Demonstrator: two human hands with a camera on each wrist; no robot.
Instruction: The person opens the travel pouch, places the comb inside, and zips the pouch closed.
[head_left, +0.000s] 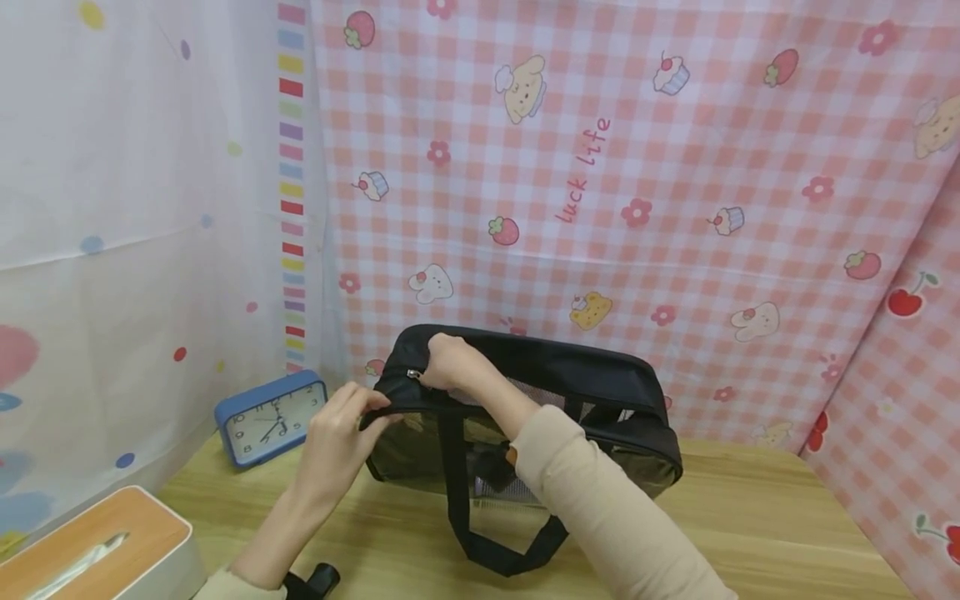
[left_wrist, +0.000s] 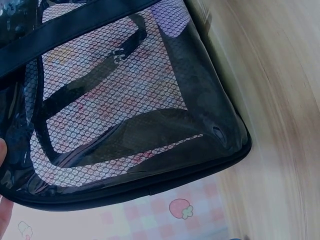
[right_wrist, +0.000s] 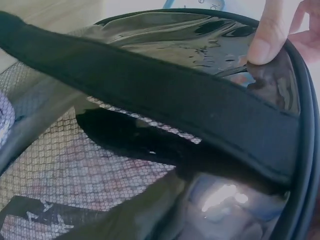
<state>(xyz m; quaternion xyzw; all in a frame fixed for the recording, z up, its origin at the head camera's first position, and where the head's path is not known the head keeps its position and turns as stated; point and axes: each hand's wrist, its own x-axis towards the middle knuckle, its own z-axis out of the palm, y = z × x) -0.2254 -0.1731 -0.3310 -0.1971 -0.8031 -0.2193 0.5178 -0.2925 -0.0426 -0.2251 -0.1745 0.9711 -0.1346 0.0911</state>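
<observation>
A black bag [head_left: 621, 375] with see-through panels and mesh stands upright on the table, its front strap handle [head_left: 510, 560] hanging down. My left hand [head_left: 337, 429] pinches the bag's upper left rim; its thumb [right_wrist: 265, 45] lies on the clear front panel in the right wrist view. At the top left, my right hand [head_left: 453, 362] has its curled fingers at the metal zipper pull [head_left: 413, 374] and pinches it. Part of the top gapes at the right. Through the front, a purple patterned item [left_wrist: 171, 17] shows inside, only partly visible.
A blue alarm clock [head_left: 272, 418] stands left of the bag. A tissue box [head_left: 161, 533] with a wood-look lid sits at the front left. Behind the wooden table [head_left: 765, 508] hangs a pink checked curtain [head_left: 570, 167], close to the bag's back.
</observation>
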